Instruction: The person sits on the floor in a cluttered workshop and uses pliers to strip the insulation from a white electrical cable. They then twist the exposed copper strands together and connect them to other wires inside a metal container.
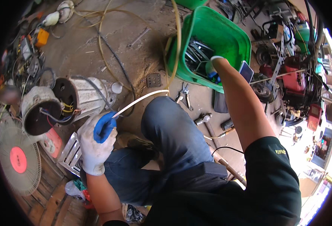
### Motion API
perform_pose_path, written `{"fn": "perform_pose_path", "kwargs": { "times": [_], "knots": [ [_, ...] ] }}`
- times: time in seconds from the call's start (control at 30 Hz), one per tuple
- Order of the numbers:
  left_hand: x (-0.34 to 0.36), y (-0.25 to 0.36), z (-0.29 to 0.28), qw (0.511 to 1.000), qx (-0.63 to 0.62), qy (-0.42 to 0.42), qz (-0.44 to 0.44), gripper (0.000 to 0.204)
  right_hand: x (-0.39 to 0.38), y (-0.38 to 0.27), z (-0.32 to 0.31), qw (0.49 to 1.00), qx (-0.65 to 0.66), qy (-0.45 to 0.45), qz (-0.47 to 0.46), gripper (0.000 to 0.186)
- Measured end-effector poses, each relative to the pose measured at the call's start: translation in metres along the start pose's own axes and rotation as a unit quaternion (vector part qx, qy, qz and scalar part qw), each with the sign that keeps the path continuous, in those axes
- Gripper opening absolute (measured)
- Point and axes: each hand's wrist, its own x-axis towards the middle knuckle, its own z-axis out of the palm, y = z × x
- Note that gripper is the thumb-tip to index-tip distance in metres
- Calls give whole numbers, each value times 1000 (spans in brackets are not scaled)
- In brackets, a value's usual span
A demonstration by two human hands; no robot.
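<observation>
My left hand (98, 139), in a white glove with blue-coated fingers, is closed around a thin cream-coloured tube (141, 98). The tube rises from the fist and curves right, past my bent knee. My right arm reaches into a green plastic bin (220, 28), where several dark metal tools (198, 54) lie. Down among them is my gloved right hand (211, 70); the forearm and bin wall hide most of its fingers. An opened pale cylindrical machine housing (92, 90) with loose wires lies beyond my left hand.
Pliers (185, 98), a hammer (207, 122) and a wrench (138, 37) lie on the dirty floor. A yellowish hose (101, 41) loops across it. A phone (246, 72) rests at the bin's rim. On the left stands a fan grille (17, 139); machine parts crowd the right.
</observation>
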Motion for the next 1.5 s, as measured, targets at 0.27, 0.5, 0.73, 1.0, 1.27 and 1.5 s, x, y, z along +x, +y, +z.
{"fn": "perform_pose_path", "kwargs": {
  "times": [0.27, 0.5, 0.73, 1.0, 1.27, 1.5],
  "knots": [
    [0, 2, -18, 995, 35, -2, 94, 29, 57, 24, 46, 998, -24, 36, 44, 35],
    [-4, -5, -20, 989, 108, -8, 96, 28, -6, -10, -47, 996, 11, -13, 85, 10],
    [-3, -10, -13, 997, -49, -56, 10, 20, -163, -6, -56, 843, -107, 520, -88, 19],
    [-19, -18, -15, 998, -29, -40, -26, 17, -340, 36, -28, 566, 340, 558, -503, 36],
    [-37, -35, -21, 988, -127, -59, -57, 12, -236, -117, 77, 558, 136, 668, -473, 41],
    [-44, -20, -30, 968, -203, -59, -135, 15, -282, -151, 158, 344, 718, -63, -602, 66]
  ]
}}
